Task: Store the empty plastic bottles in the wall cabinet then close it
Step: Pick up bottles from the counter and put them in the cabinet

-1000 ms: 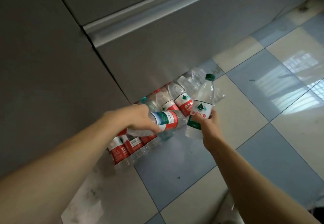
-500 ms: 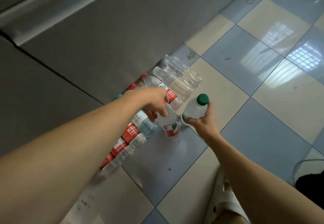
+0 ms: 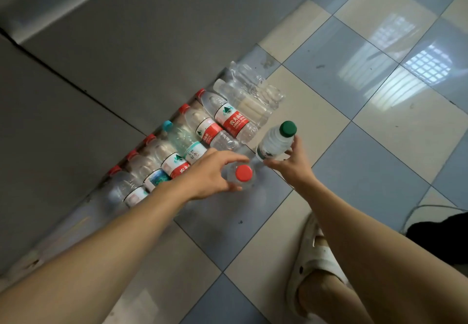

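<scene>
So there's a row of empty clear plastic bottles (image 3: 192, 143) lying on the checkered tile floor (image 3: 354, 110) along the grey cabinet front (image 3: 126, 44). Left hand (image 3: 212, 171) has its grip curled round an upright red-capped clear bottle (image 3: 243, 174) (seen from above). Right hand (image 3: 288, 161) pinches a green-capped white-ish bottle (image 3: 276, 141), tilted.

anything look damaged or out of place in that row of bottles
Yes: the clear bottles at the far end of the row look crumpled and carry no labels, unlike the labelled ones beside them. One bottle has a teal cap among red caps. Nothing looks spilled.
</scene>
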`<state>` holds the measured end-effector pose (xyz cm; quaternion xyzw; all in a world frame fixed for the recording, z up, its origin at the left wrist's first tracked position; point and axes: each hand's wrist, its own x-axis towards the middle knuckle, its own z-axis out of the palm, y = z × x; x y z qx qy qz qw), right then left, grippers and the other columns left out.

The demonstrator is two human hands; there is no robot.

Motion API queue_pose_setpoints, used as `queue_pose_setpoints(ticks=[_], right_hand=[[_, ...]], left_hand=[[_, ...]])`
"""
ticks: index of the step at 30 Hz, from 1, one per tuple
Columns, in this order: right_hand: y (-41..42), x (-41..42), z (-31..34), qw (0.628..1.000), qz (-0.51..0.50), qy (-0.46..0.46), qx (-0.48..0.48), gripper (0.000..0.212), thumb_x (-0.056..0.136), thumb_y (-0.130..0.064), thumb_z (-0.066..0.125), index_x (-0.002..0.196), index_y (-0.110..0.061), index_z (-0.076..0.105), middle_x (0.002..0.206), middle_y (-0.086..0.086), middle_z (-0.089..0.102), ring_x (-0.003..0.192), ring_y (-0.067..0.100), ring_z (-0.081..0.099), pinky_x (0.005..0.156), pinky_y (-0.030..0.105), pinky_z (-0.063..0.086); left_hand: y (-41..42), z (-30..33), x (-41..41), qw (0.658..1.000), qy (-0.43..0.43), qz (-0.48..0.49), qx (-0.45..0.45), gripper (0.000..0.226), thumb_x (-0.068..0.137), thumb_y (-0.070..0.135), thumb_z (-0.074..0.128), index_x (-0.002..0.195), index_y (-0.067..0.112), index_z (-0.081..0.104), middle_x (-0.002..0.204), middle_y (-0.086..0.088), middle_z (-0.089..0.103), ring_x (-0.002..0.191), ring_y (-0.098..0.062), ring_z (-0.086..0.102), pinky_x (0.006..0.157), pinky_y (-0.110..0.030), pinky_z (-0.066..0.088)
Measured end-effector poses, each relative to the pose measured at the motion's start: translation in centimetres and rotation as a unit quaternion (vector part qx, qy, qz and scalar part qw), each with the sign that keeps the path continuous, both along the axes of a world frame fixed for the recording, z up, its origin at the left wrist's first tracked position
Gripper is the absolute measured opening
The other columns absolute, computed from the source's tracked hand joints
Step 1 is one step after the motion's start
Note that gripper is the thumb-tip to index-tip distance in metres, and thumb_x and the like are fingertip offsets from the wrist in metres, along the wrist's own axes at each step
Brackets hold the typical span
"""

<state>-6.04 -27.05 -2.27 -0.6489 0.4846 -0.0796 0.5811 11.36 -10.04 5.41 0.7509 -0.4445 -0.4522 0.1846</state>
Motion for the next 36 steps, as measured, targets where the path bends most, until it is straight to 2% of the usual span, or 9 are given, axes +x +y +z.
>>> queue_pose_setpoints(ticks=[6, 11, 15, 17, 22, 25, 29, 34, 36], right_hand=[[0.1, 0.7, -0.6, 1.000, -0.005, -0.008, -0.001, 0.085, 0.072, 0.001, 0.085, 0.141, -0.015, 0.039, 0.128, 0.003, 0.057, 0.112, 0.014, 0.057, 0.091, 0.027, 0.049], [0.0, 1.2, -1.4, 1.000, -0.002, -0.017, -0.019, 0.073, 0.073, 0.003, 0.085, 0.134, -0.004, 0.045, 0.125, 0.016, 0.061, 0.113, 0.026, 0.060, 0.094, 0.039, 0.053], [-0.1, 1.5, -2.2, 1.000, -0.009, -0.005, -0.015, 0.067, 0.074, -0.001, 0.085, 0.132, -0.007, 0.053, 0.120, 0.007, 0.066, 0.110, 0.018, 0.064, 0.081, 0.017, 0.051], [-0.2, 1.8, -2.3, 1.000, -0.021, -0.003, -0.012, 0.067, 0.073, -0.001, 0.086, 0.132, -0.009, 0.053, 0.120, 0.004, 0.066, 0.109, 0.017, 0.064, 0.076, 0.010, 0.050], [0.0, 2.8, -0.2, 1.000, -0.019, -0.006, 0.002, 0.072, 0.074, -0.004, 0.086, 0.135, -0.014, 0.051, 0.122, 0.002, 0.066, 0.107, 0.015, 0.063, 0.087, 0.024, 0.053], [0.2, 3.0, 3.7, 1.000, -0.015, -0.001, 0.008, 0.072, 0.074, -0.006, 0.087, 0.135, -0.019, 0.050, 0.116, -0.007, 0.064, 0.103, 0.009, 0.061, 0.071, 0.010, 0.050], [0.4, 3.8, 11.7, 1.000, 0.001, -0.003, 0.012, 0.073, 0.076, -0.010, 0.087, 0.138, -0.018, 0.049, 0.124, 0.000, 0.063, 0.111, 0.018, 0.060, 0.075, 0.011, 0.046], [1.4, 5.0, 25.4, 0.999, 0.039, -0.011, 0.001, 0.072, 0.076, -0.014, 0.087, 0.138, -0.017, 0.050, 0.127, 0.000, 0.062, 0.116, 0.019, 0.057, 0.098, 0.035, 0.049], [1.8, 5.5, 31.1, 0.999, 0.049, -0.016, -0.008, 0.071, 0.076, -0.016, 0.087, 0.137, -0.017, 0.051, 0.125, -0.002, 0.062, 0.115, 0.018, 0.057, 0.097, 0.033, 0.049]], left_hand=[[1.5, -2.5, -2.1, 0.995, 0.006, 0.083, -0.061, 0.091, 0.072, 0.030, 0.090, 0.150, 0.032, 0.043, 0.148, 0.007, 0.048, 0.139, -0.015, 0.036, 0.117, -0.037, 0.033], [1.6, -6.5, -4.6, 0.971, 0.051, 0.223, -0.065, 0.087, 0.063, 0.023, 0.095, 0.136, 0.032, 0.049, 0.133, 0.003, 0.058, 0.129, -0.022, 0.050, 0.106, -0.045, 0.046], [1.3, -8.3, -6.6, 0.941, 0.077, 0.316, -0.097, 0.074, 0.063, 0.020, 0.093, 0.110, 0.059, 0.051, 0.109, 0.034, 0.063, 0.103, 0.013, 0.059, 0.080, -0.004, 0.045], [1.2, -8.6, -7.1, 0.927, 0.094, 0.350, -0.102, 0.071, 0.064, 0.019, 0.092, 0.107, 0.061, 0.054, 0.106, 0.040, 0.063, 0.099, 0.017, 0.059, 0.075, 0.001, 0.042], [0.6, -7.4, -6.8, 0.888, 0.097, 0.441, -0.087, 0.059, 0.070, 0.021, 0.091, 0.104, 0.053, 0.054, 0.097, 0.030, 0.066, 0.090, 0.024, 0.057, 0.068, 0.003, 0.041], [0.6, -3.9, -6.2, 0.868, 0.094, 0.480, -0.083, 0.056, 0.069, 0.020, 0.093, 0.101, 0.048, 0.055, 0.100, 0.024, 0.065, 0.087, 0.017, 0.061, 0.066, -0.001, 0.045], [0.3, 4.3, -4.8, 0.852, 0.088, 0.508, -0.089, 0.052, 0.068, 0.025, 0.093, 0.104, 0.038, 0.058, 0.100, 0.019, 0.068, 0.091, 0.006, 0.065, 0.065, -0.001, 0.046], [0.6, 18.3, -2.9, 0.846, 0.065, 0.515, -0.119, 0.065, 0.068, 0.032, 0.093, 0.123, 0.020, 0.061, 0.109, 0.005, 0.071, 0.101, -0.014, 0.068, 0.075, -0.014, 0.054], [1.3, 24.1, -2.1, 0.844, 0.065, 0.516, -0.130, 0.064, 0.067, 0.036, 0.093, 0.121, 0.024, 0.061, 0.110, 0.006, 0.071, 0.104, -0.015, 0.067, 0.083, -0.026, 0.056]])
